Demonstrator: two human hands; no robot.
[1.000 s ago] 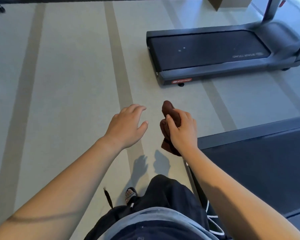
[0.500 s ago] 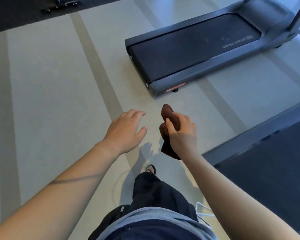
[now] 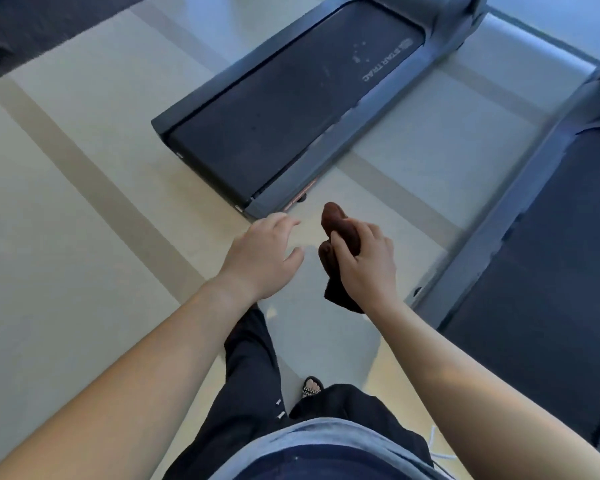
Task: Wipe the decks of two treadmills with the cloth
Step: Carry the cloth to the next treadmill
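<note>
The right hand (image 3: 368, 268) was closed round a bunched dark brown cloth (image 3: 335, 220), with the thumb laid across it. One end of the cloth stood out above the fingers and another hung below the palm. The cloth was held in the air over the floor (image 3: 66, 237), in the gap between the two treadmills, and touched neither machine.

The left hand (image 3: 260, 258) held nothing. Its fingers were loosely spread and slightly bent. It was just left of the cloth and apart from it.

The far treadmill (image 3: 326, 157) lay at a diagonal beyond the hands, its near corner just past the left hand. Its black deck (image 3: 274, 116) showed a few pale specks (image 3: 359, 51) towards the far end, beside white lettering (image 3: 385, 67).

The near treadmill (image 3: 499, 220) ran along the right side. Its dark deck (image 3: 551, 289) was partly cut off by the edge of view.

The floor was pale with darker stripes. A dark mat (image 3: 49, 26) lay at the far left. The person stood in dark trousers (image 3: 253, 375), with one patterned sandal (image 3: 310, 388) on the floor on the near side of the hands.
</note>
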